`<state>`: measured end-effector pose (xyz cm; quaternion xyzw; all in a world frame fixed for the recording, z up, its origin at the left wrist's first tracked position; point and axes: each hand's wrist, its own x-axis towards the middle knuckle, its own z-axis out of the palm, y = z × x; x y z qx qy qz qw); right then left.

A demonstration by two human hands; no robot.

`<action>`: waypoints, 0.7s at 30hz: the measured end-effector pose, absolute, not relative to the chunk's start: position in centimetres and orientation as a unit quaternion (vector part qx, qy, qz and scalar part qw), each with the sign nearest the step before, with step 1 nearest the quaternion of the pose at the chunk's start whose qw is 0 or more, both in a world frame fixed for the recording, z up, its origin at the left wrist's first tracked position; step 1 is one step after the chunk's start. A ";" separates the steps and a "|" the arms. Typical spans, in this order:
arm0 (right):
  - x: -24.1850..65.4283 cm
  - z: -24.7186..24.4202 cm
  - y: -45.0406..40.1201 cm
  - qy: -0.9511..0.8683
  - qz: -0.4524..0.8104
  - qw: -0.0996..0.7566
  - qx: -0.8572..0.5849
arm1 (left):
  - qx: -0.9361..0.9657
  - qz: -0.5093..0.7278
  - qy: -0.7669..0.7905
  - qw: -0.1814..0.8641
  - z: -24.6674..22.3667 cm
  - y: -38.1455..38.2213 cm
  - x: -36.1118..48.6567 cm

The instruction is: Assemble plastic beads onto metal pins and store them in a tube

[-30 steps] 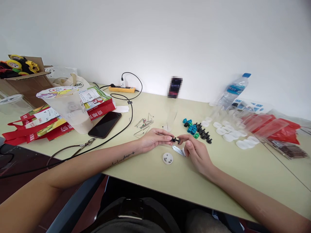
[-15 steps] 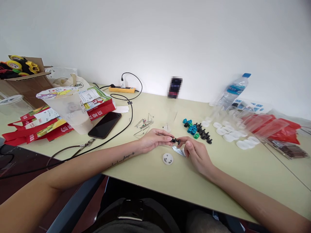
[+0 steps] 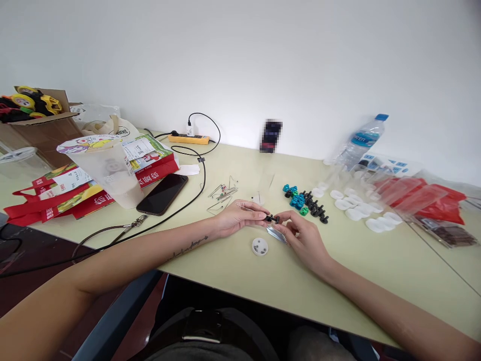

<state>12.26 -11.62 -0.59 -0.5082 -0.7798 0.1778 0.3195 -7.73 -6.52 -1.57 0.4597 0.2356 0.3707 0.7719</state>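
My left hand point(image 3: 238, 218) is closed, its thumb and fingers pinching a small black plastic part point(image 3: 271, 218). A thin bent wire point(image 3: 246, 206) lies along the top of that hand; whether it joins the black part I cannot tell. From the other side, my right hand point(image 3: 307, 241) has its thumb and fingertips closed at the part's right end. Below the hands sits a round white dish point(image 3: 260, 253) with several tiny metal pieces inside. Thin silvery rods point(image 3: 276, 234) lie beneath the right fingers.
Blue-green pieces point(image 3: 297, 201) and black plastic pieces point(image 3: 316, 209) are grouped beyond my right hand. Bent wires point(image 3: 222, 194) lie beyond the left. White discs point(image 3: 353, 213) and a water bottle point(image 3: 363, 140) stand right. A phone point(image 3: 162, 194), cable point(image 3: 204, 175) and cup point(image 3: 126, 185) occupy the left.
My right thumb and fingers have closed in toward the right end of the black part. My left hand has stayed nearly still.
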 end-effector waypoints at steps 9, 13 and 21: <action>12.3 -0.1 -11.7 -0.798 0.185 0.294 -0.493 | 0.470 0.355 0.228 0.775 -1.5 -6.7 -7.8; 12.3 -0.1 -11.8 -0.792 0.191 0.303 -0.495 | 0.471 0.359 0.231 0.772 -1.6 -6.7 -7.8; 12.3 -0.2 -11.9 -0.782 0.195 0.341 -0.484 | 0.469 0.368 0.228 0.770 -1.7 -6.5 -7.7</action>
